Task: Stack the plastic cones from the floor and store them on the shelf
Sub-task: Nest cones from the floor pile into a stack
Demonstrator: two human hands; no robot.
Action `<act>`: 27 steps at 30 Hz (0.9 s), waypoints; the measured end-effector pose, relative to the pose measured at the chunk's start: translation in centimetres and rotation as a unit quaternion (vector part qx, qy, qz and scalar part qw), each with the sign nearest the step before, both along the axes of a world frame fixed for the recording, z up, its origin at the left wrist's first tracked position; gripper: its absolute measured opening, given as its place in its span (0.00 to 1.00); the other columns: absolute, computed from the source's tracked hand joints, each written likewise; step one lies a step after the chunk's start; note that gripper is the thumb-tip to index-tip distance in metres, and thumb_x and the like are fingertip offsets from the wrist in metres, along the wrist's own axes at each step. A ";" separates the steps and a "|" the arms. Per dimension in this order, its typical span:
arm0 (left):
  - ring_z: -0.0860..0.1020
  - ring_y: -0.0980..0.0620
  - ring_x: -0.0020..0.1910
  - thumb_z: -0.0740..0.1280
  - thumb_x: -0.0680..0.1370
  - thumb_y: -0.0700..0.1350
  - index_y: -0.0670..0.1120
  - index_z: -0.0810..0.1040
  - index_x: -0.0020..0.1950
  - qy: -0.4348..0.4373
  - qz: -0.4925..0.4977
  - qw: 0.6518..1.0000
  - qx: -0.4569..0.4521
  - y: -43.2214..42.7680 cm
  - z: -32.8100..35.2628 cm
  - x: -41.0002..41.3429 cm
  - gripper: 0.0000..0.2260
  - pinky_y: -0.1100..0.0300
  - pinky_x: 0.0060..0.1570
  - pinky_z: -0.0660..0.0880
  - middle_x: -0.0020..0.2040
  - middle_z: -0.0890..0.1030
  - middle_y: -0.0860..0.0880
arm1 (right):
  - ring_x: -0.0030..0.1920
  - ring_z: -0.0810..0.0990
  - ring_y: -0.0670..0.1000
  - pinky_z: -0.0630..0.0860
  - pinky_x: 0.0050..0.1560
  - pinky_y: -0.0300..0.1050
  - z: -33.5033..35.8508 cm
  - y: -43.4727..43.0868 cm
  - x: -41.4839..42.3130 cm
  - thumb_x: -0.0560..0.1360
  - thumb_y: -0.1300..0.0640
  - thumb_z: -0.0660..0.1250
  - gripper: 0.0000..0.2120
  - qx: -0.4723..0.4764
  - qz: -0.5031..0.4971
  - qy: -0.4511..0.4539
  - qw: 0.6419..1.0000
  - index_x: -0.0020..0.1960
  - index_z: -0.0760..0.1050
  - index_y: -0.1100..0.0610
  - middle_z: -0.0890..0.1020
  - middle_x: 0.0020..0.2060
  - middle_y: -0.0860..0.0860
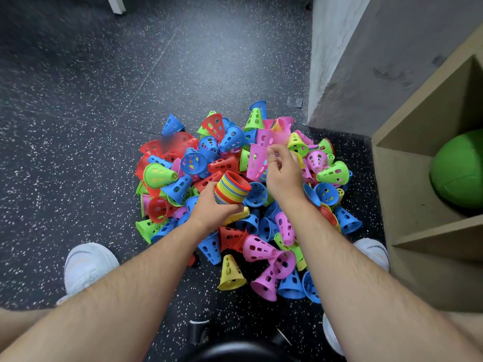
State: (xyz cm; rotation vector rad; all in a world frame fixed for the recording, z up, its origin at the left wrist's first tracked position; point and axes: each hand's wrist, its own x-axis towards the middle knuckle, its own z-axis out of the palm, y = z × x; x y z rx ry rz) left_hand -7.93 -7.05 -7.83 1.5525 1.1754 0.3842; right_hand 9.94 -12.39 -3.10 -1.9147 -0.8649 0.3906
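A dark rubber floor (78, 100) flecked with white fills the frame, meeting a grey wall (339, 61) at the upper right. A tan wooden shelf (403, 184) stands along the right edge, with a green ball (460, 168) in one compartment.

The heap of loose cones (261, 249), in red, blue, green, pink and yellow, lies at the centre of the frame, between the person's white shoes (88, 265).

The hands are apart, each gripping something. The left hand (217, 205) is wrapped round a nested stack (230, 188) of many colours, held just above the middle of the heap with its red open end tilted up. The right hand (283, 176), slightly higher and to the right, seems to pinch a pink cone (257, 162) by its edge.

By my reading the job is at an early stage. One stack is well under way, but most cones lie scattered, and none can be seen on the shelf. Gathering the rest and shelving them all remains.
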 end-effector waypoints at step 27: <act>0.84 0.49 0.47 0.81 0.61 0.52 0.52 0.74 0.57 -0.033 0.073 0.997 -0.024 2.2 -1.3 2.1 0.28 0.48 0.48 0.83 0.50 0.82 0.47 | 0.70 0.67 0.56 0.61 0.71 0.54 -3.4 7.7 2.5 0.82 0.55 0.62 0.25 -0.300 0.244 -0.257 0.886 0.77 0.62 0.44 0.71 0.69 0.51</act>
